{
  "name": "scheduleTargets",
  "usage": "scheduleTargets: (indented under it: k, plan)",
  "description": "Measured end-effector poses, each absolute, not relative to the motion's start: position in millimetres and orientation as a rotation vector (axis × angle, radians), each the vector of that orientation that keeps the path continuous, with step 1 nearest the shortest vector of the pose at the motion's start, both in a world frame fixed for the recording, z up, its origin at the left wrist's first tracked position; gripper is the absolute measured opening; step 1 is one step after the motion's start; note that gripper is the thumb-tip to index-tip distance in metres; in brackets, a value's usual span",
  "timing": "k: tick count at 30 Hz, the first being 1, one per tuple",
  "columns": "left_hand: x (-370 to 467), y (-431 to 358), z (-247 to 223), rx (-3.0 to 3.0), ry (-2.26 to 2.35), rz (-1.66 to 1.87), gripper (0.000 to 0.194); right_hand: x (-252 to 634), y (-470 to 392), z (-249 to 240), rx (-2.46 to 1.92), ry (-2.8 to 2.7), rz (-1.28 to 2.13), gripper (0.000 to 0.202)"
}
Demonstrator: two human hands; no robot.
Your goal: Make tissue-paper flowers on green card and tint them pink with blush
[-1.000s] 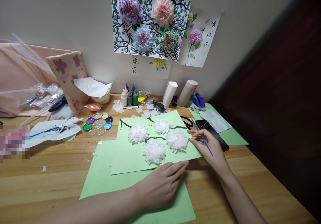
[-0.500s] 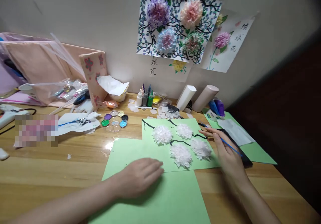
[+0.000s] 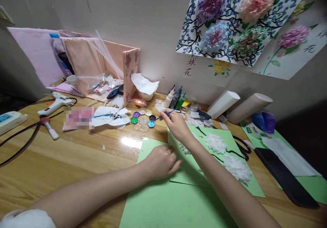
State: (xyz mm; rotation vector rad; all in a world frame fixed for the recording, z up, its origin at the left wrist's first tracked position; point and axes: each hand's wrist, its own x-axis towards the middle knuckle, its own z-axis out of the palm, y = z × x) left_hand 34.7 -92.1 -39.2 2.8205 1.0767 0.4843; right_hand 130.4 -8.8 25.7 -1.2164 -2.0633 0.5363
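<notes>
In my right hand (image 3: pixel 176 124) is a thin blue paintbrush (image 3: pixel 166 114), pinched between the fingers. Its tip is at the palette (image 3: pixel 143 121), near the black and blue paint wells. My left hand (image 3: pixel 163 161) rests on the left part of the upper green sheet (image 3: pixel 184 178), holding nothing; its thumb points out and the other fingers are bent and partly hidden. White ruffled paper flowers (image 3: pixel 216 143) and black painted branches (image 3: pixel 236 153) are on that sheet. My right forearm covers part of them. A second green sheet (image 3: pixel 153 204) lies underneath.
Paint bottles (image 3: pixel 175 100) stand by the wall, beside paper scraps and two rolls (image 3: pixel 224 104). Left are a glue gun (image 3: pixel 55 102), cables and a power strip (image 3: pixel 11 121). A black case (image 3: pixel 286 177) lies right. A finished flower picture (image 3: pixel 230 27) hangs above.
My right hand has moved left with the paintbrush, from the sheet's right edge to the palette. The view has turned left. My left hand stays on the sheet, its fingers more bent.
</notes>
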Motion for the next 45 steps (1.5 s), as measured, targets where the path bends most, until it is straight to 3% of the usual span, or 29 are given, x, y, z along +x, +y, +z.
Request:
scheduleTargets:
  k: [6, 14, 24, 45]
  plan:
    - [37, -93, -46, 2.878, 1.112, 0.515, 0.036, 122, 4, 23, -1.255, -2.064, 0.368, 0.026]
    - [34, -89, -44, 2.902, 1.078, 0.646, 0.031, 120, 18, 11, -1.269, -2.139, 0.405, 0.025]
    - [32, -87, -46, 2.867, 1.05, 0.822, 0.027, 181, -24, 48, -1.256, -1.881, 0.508, 0.016]
    - [32, -88, -43, 2.86, 1.031, 0.807, 0.026, 204, -29, 7, -1.395, -1.955, 0.455, 0.009]
